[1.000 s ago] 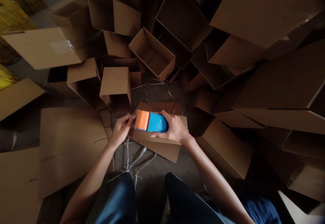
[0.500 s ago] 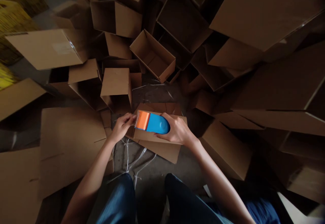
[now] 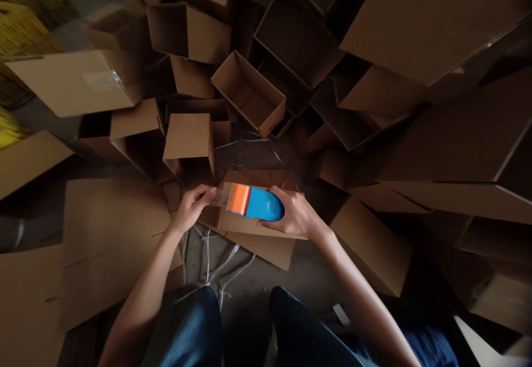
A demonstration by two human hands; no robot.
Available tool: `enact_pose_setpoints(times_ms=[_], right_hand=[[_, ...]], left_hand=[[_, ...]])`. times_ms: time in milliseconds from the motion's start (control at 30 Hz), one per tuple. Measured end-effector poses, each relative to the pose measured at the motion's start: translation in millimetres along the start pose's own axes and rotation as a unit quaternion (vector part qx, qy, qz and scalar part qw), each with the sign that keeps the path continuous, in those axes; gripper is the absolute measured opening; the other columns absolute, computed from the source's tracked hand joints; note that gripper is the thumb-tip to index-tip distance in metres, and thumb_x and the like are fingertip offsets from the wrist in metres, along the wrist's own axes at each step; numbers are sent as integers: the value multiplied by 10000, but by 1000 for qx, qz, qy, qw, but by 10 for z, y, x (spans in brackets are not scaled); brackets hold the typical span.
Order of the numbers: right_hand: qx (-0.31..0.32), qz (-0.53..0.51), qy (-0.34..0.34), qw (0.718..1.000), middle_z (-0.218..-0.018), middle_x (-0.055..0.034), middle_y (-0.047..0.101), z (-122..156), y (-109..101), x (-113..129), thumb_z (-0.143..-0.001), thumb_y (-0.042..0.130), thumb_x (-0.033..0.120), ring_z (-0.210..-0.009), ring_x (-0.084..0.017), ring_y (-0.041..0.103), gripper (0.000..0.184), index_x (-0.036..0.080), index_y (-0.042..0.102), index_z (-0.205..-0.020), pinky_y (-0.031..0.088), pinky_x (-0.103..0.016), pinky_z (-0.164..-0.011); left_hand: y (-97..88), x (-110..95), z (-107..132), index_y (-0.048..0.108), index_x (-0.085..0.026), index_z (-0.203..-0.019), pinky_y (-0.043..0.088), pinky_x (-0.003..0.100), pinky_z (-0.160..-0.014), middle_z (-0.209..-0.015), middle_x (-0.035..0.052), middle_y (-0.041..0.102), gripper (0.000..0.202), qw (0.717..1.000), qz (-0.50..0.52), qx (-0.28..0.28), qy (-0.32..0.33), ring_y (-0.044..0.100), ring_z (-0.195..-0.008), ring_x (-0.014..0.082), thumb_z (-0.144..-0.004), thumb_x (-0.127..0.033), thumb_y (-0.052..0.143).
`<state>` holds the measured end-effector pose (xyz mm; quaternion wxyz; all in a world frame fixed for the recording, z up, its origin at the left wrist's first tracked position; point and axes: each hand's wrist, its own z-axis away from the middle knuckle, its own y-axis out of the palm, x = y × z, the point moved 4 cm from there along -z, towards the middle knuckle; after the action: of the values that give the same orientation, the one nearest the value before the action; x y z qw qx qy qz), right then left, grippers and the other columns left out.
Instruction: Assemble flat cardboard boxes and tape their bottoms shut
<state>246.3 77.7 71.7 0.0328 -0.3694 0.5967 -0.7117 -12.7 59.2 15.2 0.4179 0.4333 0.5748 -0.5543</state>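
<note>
My right hand [image 3: 297, 212] is wrapped round the rounded end of a blue and orange tape dispenser [image 3: 258, 203]. From its orange end a short strip of clear tape [image 3: 221, 195] runs left to my left hand [image 3: 193, 205], whose thumb and fingers pinch the tape's end. Beneath the dispenser lies a cardboard box [image 3: 266, 227] on the floor, with flaps spread out at its far and near sides. The dispenser hides part of the box's upper face.
Open cardboard boxes [image 3: 249, 92] are heaped ahead and on both sides. A large flat carton [image 3: 120, 239] stands at the left. White plastic strapping [image 3: 208, 259] lies on the floor [image 3: 245, 284] before my knees. Yellow crates [image 3: 25, 29] stand at the far left.
My hands have moved apart: the left a little to the left, the right with the dispenser slightly right. More clear tape now stretches between them.
</note>
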Motion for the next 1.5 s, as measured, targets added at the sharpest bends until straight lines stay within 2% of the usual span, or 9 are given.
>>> enact_pose_setpoints(times_ms=[233,500,600,733,833,967,1233,1500], right_hand=[[-2,-14,6,1000,-872,-52,687,112,-122,-161,-697,746,480,-743,-240,658,449,222,545,-1005,395,-286,-602],[5,-15,10,1000,-916,-61,687,223,-186,-249,-699,739,514,-791,-239,665,480,208,555,-1020,436,-289,-640],[4,-7,18,1000,-920,-60,694,238,-138,-263,-694,738,512,-797,-247,673,484,215,549,-1027,445,-297,-647],[0,-6,24,1000,-863,-37,701,263,-69,-248,-716,715,503,-763,-242,684,441,230,542,-1016,451,-297,-636],[-2,2,25,1000,-823,-29,700,259,-42,-246,-715,707,518,-728,-239,684,431,232,548,-994,446,-295,-617],[-16,15,4,1000,-889,-54,706,197,-29,-269,-729,682,525,-791,-252,688,454,220,549,-1038,447,-297,-647],[-4,16,8,1000,-866,-55,703,118,-6,-297,-731,685,564,-760,-247,681,450,217,548,-982,414,-283,-617],[1,19,11,1000,-866,-55,709,103,6,-282,-731,679,579,-771,-255,687,451,222,547,-973,405,-281,-614]], left_hand=[[-339,87,35,457,-209,-586,267,256,-527,-565,-45,365,431,999,-21,-21,-37,337,-547,121,-858,-522,573],[-552,175,63,469,-202,-602,278,249,-552,-594,-45,373,432,998,-34,-26,-51,348,-583,124,-855,-537,573],[-541,333,57,488,-199,-608,283,249,-566,-598,-45,388,445,997,-25,-22,-66,362,-595,126,-835,-570,580],[-427,610,41,453,-202,-556,275,257,-563,-564,-43,388,516,996,-7,4,-90,363,-583,130,-795,-640,581],[-343,788,33,434,-205,-546,262,258,-555,-551,-49,363,563,993,28,0,-111,334,-565,124,-745,-709,588],[-272,957,28,464,-202,-561,258,251,-549,-553,-55,370,574,990,64,-9,-126,329,-557,118,-699,-737,616],[-244,1189,53,445,-204,-543,243,246,-543,-544,-59,354,573,988,86,0,-128,324,-551,115,-696,-723,631],[-241,1248,34,428,-195,-559,248,236,-575,-582,-57,382,511,987,109,15,-115,348,-587,114,-686,-587,732]])
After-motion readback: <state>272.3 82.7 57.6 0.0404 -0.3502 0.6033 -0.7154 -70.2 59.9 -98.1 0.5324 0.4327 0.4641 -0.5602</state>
